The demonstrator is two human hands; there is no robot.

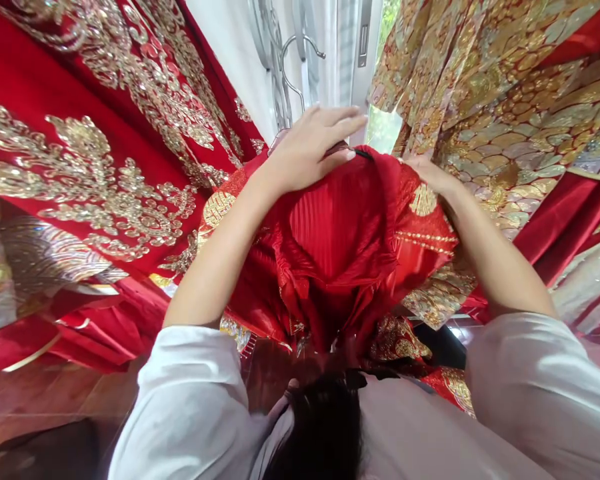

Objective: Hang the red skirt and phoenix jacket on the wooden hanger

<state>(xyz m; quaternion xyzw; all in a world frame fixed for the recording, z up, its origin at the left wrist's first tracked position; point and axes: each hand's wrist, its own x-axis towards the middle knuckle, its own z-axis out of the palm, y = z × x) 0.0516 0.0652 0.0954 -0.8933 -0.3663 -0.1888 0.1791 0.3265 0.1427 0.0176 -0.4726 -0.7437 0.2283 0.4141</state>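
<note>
A red jacket (333,230) with gold round motifs and beaded trim hangs in front of me, its pleated red lining showing through the open neck. Above the collar rises the metal hook of a hanger (283,61); the garment covers most of the hanger's body. My left hand (313,143) lies over the hanger at the back of the neckline, open, with its fingers stretched out to the right. At the jacket's right shoulder, my right hand (429,175) is closed over the cloth, its fingertips partly hidden behind the shoulder.
Red garments with gold sequin embroidery (125,193) hang close on the left. Gold scale-patterned garments (485,153) crowd the right side. Behind the hook are grey metal scrollwork (275,73) and a window frame (363,60). Dark wooden floor (100,393) shows below.
</note>
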